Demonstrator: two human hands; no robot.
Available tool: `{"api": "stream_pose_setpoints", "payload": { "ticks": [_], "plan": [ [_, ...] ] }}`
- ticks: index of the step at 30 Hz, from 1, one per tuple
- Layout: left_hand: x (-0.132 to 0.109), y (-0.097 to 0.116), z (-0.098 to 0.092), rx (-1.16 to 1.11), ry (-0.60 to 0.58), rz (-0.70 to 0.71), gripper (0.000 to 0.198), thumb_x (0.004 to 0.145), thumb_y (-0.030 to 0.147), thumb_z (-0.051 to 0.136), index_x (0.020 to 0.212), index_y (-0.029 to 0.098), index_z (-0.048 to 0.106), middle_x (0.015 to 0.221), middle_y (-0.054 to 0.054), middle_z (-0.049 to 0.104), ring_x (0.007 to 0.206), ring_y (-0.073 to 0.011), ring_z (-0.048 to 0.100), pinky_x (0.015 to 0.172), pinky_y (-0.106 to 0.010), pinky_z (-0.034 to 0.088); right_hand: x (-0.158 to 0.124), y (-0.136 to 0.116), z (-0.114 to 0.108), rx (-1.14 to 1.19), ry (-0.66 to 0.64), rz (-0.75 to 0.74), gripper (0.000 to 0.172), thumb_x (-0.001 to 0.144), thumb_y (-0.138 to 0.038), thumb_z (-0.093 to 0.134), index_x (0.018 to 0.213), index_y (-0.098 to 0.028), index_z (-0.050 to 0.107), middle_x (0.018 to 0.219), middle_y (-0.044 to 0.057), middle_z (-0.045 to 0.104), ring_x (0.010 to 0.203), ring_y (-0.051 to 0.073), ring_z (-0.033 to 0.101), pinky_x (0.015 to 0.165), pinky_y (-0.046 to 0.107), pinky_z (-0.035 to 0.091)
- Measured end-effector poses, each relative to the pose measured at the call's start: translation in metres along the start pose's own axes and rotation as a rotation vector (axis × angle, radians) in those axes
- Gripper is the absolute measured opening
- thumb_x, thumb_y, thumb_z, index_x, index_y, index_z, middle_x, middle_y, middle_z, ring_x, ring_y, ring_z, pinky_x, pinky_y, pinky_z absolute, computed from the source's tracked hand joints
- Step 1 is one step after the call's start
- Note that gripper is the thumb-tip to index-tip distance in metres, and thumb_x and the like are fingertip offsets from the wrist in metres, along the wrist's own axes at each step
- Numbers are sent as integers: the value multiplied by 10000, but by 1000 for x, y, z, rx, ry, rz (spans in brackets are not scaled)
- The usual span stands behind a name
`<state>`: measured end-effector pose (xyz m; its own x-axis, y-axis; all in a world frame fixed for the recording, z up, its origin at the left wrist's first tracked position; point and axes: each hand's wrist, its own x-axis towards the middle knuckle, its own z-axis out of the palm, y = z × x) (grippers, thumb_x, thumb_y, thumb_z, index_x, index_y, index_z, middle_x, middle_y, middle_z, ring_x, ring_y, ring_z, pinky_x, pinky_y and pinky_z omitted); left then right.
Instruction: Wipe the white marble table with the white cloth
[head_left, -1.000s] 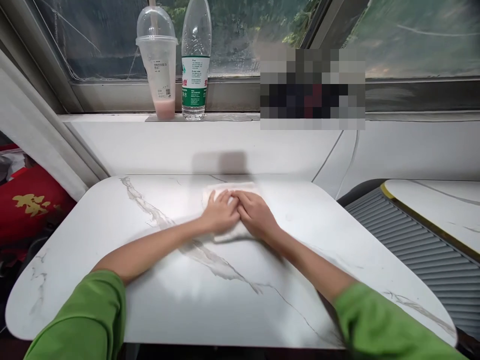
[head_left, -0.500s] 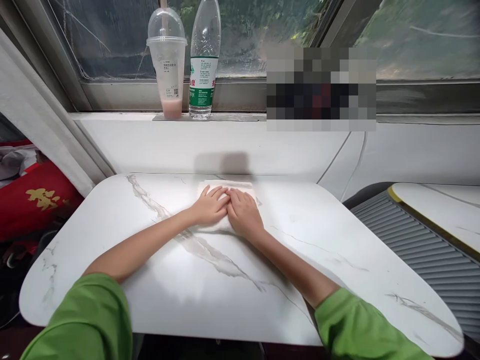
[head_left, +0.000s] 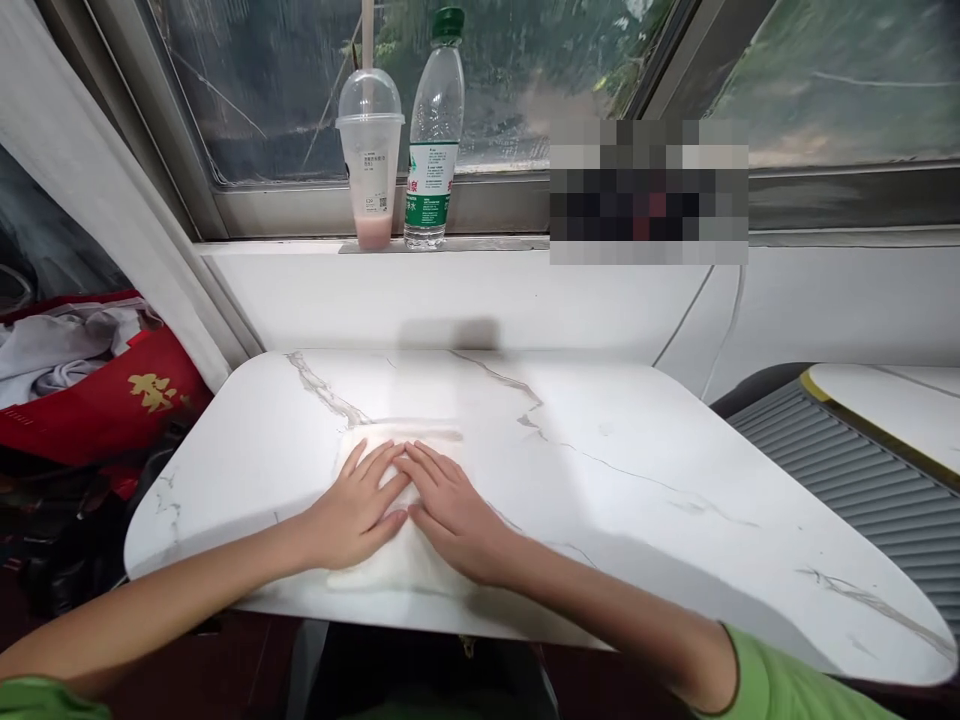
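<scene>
A folded white cloth [head_left: 397,562] lies flat on the white marble table [head_left: 615,470], close to its near edge. My left hand [head_left: 358,505] and my right hand [head_left: 450,510] both press down on the cloth, side by side. Fingers of each are stretched out flat and touch at the tips. Most of the cloth is hidden under my palms. Green sleeves cover my upper arms.
On the window sill stand a plastic cup [head_left: 370,160] with a pink drink and a clear water bottle [head_left: 435,135]. A red bag [head_left: 112,400] with grey cloth lies left of the table. A grey ribbed surface [head_left: 855,480] and another table lie to the right.
Both hands slid the cloth from the far middle of the table toward the near edge. The camera view shifted left and back.
</scene>
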<state>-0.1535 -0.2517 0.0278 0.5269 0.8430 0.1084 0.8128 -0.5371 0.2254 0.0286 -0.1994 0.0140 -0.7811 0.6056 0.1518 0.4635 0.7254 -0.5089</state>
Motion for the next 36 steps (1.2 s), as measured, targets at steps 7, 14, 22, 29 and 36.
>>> {"api": "stream_pose_setpoints", "payload": {
  "ticks": [7, 14, 22, 29, 36],
  "plan": [
    [57, -69, 2, 47, 7, -188, 443, 960, 257, 298, 1396, 178, 292, 1463, -124, 307, 1372, -243, 227, 1113, -524, 149, 90, 48, 0, -265, 121, -52, 463, 874, -205, 345, 1310, -90, 451, 1411, 137, 423, 1303, 257, 347, 1081, 433, 229],
    [132, -152, -12, 74, 78, -222, 405, 950, 226, 303, 1342, 181, 396, 1427, -75, 393, 1309, -189, 335, 1117, -418, 178, 179, 86, -5, -299, 365, 163, 352, 842, -160, 374, 1134, -98, 561, 1150, 145, 600, 1101, 245, 493, 978, 373, 315],
    [83, -149, -13, 111, 57, -191, 436, 953, 257, 228, 1353, 206, 396, 1442, -34, 377, 1350, -145, 274, 1142, -351, 137, 165, 52, 22, -305, 338, 125, 441, 871, -224, 380, 1270, -69, 483, 1285, 173, 526, 1210, 268, 423, 1051, 419, 239],
    [-74, -101, -20, 196, 126, -217, 524, 932, 237, 278, 1451, 230, 207, 1486, -84, 293, 1369, -233, 252, 1124, -473, 179, 127, -56, 69, -250, 180, -195, 576, 871, -321, 399, 1320, 39, 395, 1342, 288, 431, 1262, 369, 362, 1047, 566, 231],
    [-158, -82, -20, 276, 203, -385, 565, 919, 233, 293, 1465, 271, 152, 1478, -72, 299, 1338, -260, 309, 1099, -486, 234, 129, -123, 86, -109, -19, -337, 576, 837, -308, 434, 1313, 14, 402, 1346, 277, 419, 1249, 373, 377, 1031, 576, 256]
  ]
}}
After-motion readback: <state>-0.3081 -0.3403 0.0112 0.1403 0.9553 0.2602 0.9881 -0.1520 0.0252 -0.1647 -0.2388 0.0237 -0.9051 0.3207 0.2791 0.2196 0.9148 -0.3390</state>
